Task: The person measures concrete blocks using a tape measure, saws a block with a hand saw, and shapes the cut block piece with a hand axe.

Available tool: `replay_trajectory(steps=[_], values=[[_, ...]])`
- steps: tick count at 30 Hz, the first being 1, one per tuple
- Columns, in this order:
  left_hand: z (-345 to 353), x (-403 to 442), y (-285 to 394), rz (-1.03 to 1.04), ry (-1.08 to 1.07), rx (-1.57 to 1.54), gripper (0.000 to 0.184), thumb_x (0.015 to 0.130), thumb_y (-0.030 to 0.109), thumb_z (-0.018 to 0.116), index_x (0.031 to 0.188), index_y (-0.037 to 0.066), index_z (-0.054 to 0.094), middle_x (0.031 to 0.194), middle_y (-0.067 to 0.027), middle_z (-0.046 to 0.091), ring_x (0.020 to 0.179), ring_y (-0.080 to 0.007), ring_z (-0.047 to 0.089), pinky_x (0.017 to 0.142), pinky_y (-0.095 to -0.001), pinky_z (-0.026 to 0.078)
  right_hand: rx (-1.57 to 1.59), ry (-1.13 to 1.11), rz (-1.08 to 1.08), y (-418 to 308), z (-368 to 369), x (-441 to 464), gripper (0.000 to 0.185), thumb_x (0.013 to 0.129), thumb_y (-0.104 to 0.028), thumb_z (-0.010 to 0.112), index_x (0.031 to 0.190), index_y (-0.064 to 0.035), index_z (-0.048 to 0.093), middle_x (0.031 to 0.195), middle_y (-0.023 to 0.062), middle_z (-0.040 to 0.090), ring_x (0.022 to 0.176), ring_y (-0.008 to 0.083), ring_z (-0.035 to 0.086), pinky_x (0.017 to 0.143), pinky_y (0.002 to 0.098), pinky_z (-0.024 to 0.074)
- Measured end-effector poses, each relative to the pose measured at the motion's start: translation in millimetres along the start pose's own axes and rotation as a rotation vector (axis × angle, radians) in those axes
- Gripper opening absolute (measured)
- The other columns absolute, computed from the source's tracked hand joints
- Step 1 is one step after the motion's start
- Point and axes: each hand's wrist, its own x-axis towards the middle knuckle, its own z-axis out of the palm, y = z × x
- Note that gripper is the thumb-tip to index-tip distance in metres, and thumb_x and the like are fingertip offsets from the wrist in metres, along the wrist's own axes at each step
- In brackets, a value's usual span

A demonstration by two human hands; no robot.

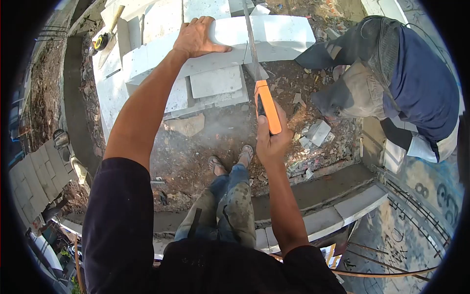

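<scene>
Left hand (198,39) spread on one long white block (232,32), right hand (274,134) closed around one orange-handled saw (262,93), its blade across the block, one tape measure (101,42) and one trowel (116,18) at far left, one co-worker (421,83) at right, two sandals (246,153) below.
</scene>
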Motion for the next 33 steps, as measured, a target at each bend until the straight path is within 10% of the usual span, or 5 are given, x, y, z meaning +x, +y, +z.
replay_trajectory(steps=[13, 18, 26, 32, 33], values=[[7.6, 12.0, -11.3, 0.013, 0.051, -0.006, 0.119, 0.053, 0.086, 0.076, 0.135, 0.001, 0.06, 0.121, -0.022, 0.069, 0.118, -0.0347, 0.066, 0.111, -0.0505, 0.045, -0.056, -0.133, 0.277, -6.6, -20.5, -34.2, 0.046, 0.099, -0.011, 0.066, 0.14, 0.0062, 0.055, 0.099, 0.0157, 0.072, 0.073, 0.0161, 0.069, 0.067, 0.0303, 0.0551], [-17.0, 21.0, -4.5, -0.072, -0.082, -0.07, 0.12, 0.055, 0.076, 0.083, 0.142, 0.0, 0.054, 0.134, -0.0256, 0.062, 0.123, -0.038, 0.063, 0.11, -0.0494, 0.048, -0.149, -0.076, 0.049, -17.6, -56.5, -93.9, 0.042, 0.103, -0.015, 0.057, 0.139, 0.0069, 0.055, 0.097, 0.0079, 0.067, 0.067, 0.009, 0.057, 0.06, 0.0261, 0.048], [5.2, 13.9, -8.2, 0.007, 0.112, -0.012, 0.114, 0.056, 0.081, 0.077, 0.137, 0.003, 0.061, 0.114, -0.0224, 0.072, 0.11, -0.0356, 0.07, 0.11, -0.0495, 0.046, -0.103, -0.157, 0.212, -67.0, 5.3, 54.1, 0.035, 0.102, -0.017, 0.062, 0.129, 0.0052, 0.06, 0.07, 0.0129, 0.066, 0.056, 0.0138, 0.059, 0.052, 0.0351, 0.0451], [-16.7, 31.7, -8.9, -0.079, -0.139, -0.143, 0.116, 0.057, 0.074, 0.082, 0.141, -0.001, 0.055, 0.128, -0.0263, 0.066, 0.116, -0.0389, 0.068, 0.106, -0.0448, 0.053, -0.227, -0.174, 0.3, -83.2, -66.9, -69.4, 0.047, 0.099, -0.011, 0.063, 0.14, 0.0084, 0.055, 0.119, 0.0219, 0.072, 0.094, 0.0224, 0.076, 0.083, 0.0335, 0.0588], [-11.0, 27.5, -5.3, -0.091, -0.131, -0.133, 0.114, 0.055, 0.077, 0.08, 0.137, 0.0, 0.059, 0.121, -0.0229, 0.069, 0.114, -0.037, 0.069, 0.108, -0.0449, 0.05, -0.197, -0.1, 0.11, -75.7, -47.0, -44.6, 0.041, 0.099, -0.012, 0.062, 0.135, 0.0078, 0.058, 0.103, 0.0199, 0.075, 0.083, 0.0199, 0.074, 0.073, 0.0343, 0.0581]])
